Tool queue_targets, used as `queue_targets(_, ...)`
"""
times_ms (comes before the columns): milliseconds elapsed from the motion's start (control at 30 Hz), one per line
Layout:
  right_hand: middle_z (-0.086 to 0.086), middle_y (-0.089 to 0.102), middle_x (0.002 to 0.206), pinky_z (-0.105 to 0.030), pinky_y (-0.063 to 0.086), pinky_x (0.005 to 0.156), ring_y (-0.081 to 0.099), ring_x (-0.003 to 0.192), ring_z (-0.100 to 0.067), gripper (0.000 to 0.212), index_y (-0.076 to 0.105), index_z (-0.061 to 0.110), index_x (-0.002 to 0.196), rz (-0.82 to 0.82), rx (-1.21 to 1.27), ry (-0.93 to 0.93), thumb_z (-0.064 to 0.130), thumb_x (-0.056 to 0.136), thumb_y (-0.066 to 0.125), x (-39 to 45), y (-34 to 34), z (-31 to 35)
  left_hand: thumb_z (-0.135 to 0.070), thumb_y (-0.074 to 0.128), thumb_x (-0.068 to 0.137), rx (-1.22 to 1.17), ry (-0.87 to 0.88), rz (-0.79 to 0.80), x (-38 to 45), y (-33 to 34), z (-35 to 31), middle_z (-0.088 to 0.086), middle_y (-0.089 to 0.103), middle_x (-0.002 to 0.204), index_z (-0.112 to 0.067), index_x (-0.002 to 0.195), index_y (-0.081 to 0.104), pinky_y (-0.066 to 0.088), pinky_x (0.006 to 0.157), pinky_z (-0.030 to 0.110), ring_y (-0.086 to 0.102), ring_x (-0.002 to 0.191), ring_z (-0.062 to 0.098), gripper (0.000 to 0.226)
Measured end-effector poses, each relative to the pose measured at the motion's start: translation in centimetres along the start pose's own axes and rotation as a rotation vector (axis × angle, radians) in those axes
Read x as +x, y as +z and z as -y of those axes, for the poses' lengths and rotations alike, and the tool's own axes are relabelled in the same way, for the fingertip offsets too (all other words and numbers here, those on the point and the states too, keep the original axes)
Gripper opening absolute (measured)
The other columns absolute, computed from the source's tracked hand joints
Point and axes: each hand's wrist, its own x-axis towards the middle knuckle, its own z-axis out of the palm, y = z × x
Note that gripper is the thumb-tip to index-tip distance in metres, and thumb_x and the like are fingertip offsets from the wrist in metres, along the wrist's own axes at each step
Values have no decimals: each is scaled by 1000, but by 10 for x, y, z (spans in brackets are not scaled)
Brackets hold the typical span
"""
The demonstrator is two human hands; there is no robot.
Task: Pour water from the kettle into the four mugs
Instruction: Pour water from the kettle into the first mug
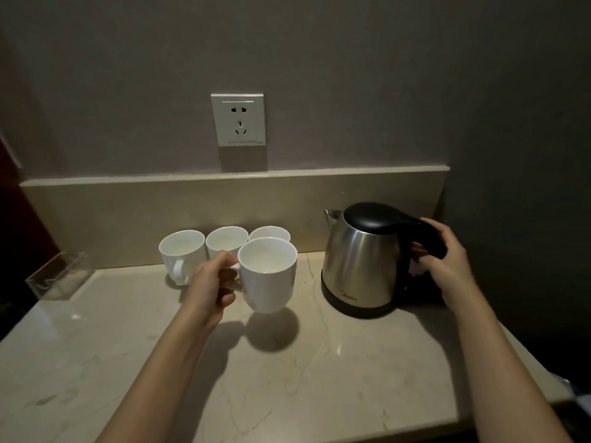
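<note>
A steel kettle [361,260] with a black lid and handle stands on its base at the right of the marble counter [319,362], spout pointing left. My right hand [447,251] grips its black handle. My left hand [212,282] holds a white mug [267,276] by its handle, lifted above the counter with its shadow below. Three more white mugs stand in a row against the backsplash: left mug [182,251], middle mug [225,239], right mug [270,233], partly hidden behind the held one.
A clear plastic tray [59,276] sits at the counter's left edge. A wall socket [238,119] is above the backsplash ledge. A dark wall closes the right side. The counter's front edge runs along the bottom right.
</note>
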Motion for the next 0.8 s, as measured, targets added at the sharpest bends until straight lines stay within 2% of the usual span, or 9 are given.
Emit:
queue_targets(67,2,51,121,-29,49,74,56,101,-11,78,49,37,125,96,59,34,-22,75,44,10,-10,-4,-3,43,82,-8,-4,-10,0,0,0,1,22,58,-18,53,36,7,39,18,19,42,10,33)
queue_targets(133,-2,52,122,-29,48,74,58,103,-16,76,49,38,125,113,130,52,-21,76,45,20,-13,-9,-3,43,82,-16,-4,-17,0,1,-1,1,22,59,-18,54,36,7,38,18,17,48,11,33)
queue_targets(200,-4,54,119,-27,46,71,56,105,-21,61,52,32,123,-12,170,64,-12,81,50,25,-8,-15,-2,43,82,-23,8,-22,0,3,-2,1,22,59,-18,55,37,7,39,18,15,53,13,32)
queue_targets(300,-8,57,110,-22,43,62,54,99,-22,38,55,15,121,-311,254,110,2,85,56,24,12,-28,-3,43,82,-23,22,-28,1,6,-4,3,22,61,-18,57,36,7,39,18,16,52,12,30)
queue_targets(333,-8,59,107,-21,43,64,55,97,-20,36,56,12,121,-379,333,126,5,85,58,22,20,-33,-3,43,82,-20,24,-33,2,7,-4,3,23,61,-17,58,36,7,39,18,18,53,13,28)
queue_targets(433,-4,63,106,-26,45,80,58,98,-17,38,58,11,120,-506,557,222,14,83,63,21,34,-41,-4,43,81,-9,25,-37,3,12,-2,3,25,63,-16,59,38,8,38,18,20,54,16,26)
queue_targets(567,4,61,86,-29,45,81,58,95,-19,37,59,6,117,-505,557,243,7,80,62,26,34,-43,-4,43,81,-17,32,-36,5,16,3,1,21,60,-18,56,36,6,42,20,18,51,13,30)
queue_targets(700,-4,64,93,-29,48,76,60,89,-19,34,62,5,111,-547,536,228,0,79,55,29,36,-44,-6,44,81,-44,11,-23,5,20,8,-5,21,48,-20,51,36,7,39,18,20,33,6,35)
queue_targets(800,-4,64,87,-29,49,71,60,81,-18,25,66,7,95,-540,518,205,-3,76,54,30,37,-43,-5,44,81,-50,19,-32,2,22,10,-7,21,43,-20,52,33,7,38,18,21,31,5,35)
